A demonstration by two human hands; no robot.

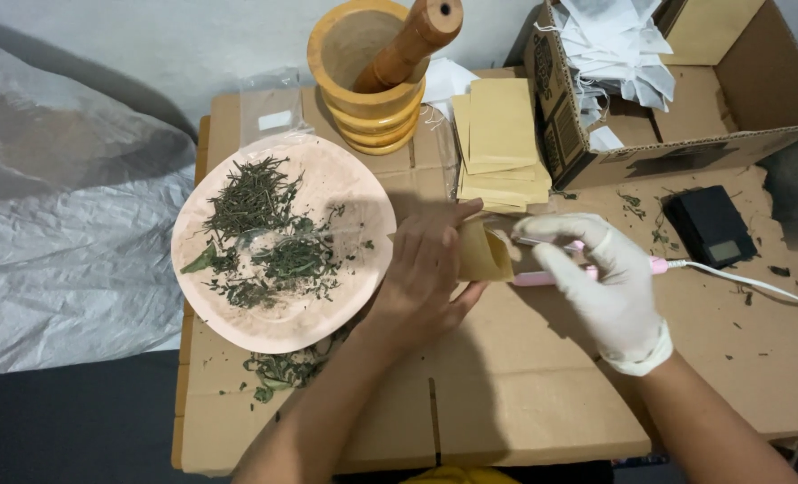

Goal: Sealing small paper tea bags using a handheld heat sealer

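Observation:
My bare left hand [426, 264] grips a small tan paper pouch [486, 254] by its left side, just right of a pink plate [237, 323] of dried green herbs [269, 233]. My right hand [600, 278], in a white glove, pinches the pouch's open right edge. Under the gloved hand lies a pink corded tool [659, 265], partly hidden, and whether the hand touches it is unclear. A clear plastic spoon [264, 237] rests among the herbs on the plate.
A wooden mortar [363, 99] with a pestle [412, 40] stands at the back. A stack of tan pouches [502, 143] lies beside a cardboard box [685, 134] of white filter bags. A small black scale [711, 226] sits at right. Loose herb bits [282, 367] litter the cardboard surface.

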